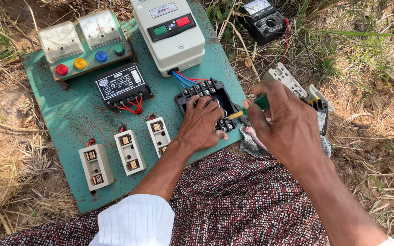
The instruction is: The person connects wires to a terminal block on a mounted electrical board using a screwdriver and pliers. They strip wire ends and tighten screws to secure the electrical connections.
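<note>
Nearest the lens, at 6 o'clock, a checked cloth (247, 200) is spread over the lap, w/ a white striped sleeve (135, 221) beside it. Above it a green panel (69, 118) lies flat on dry ground, carrying a cream starter box (169, 36) at 12 o'clock, two meters (80, 36) at 10–11 o'clock, a black control unit (121, 86) near centre and three white fuse holders (126, 152) at 8 o'clock. A multimeter (263, 18) sits in the grass at 1 o'clock.

The black terminal block (206, 98) is set at the panel's 3 o'clock edge. It is pressed down by the left hand (201, 123), fingers spread over its frame. A green-handled screwdriver (251, 107) is pinched in the right hand (286, 120), closed narrow round the handle, tip at the block's right-hand terminals.

Judged approx.: the step is done best if the block is kept pinned, the tip seated square in the screw slot, and the loose wires kept clear.
</note>
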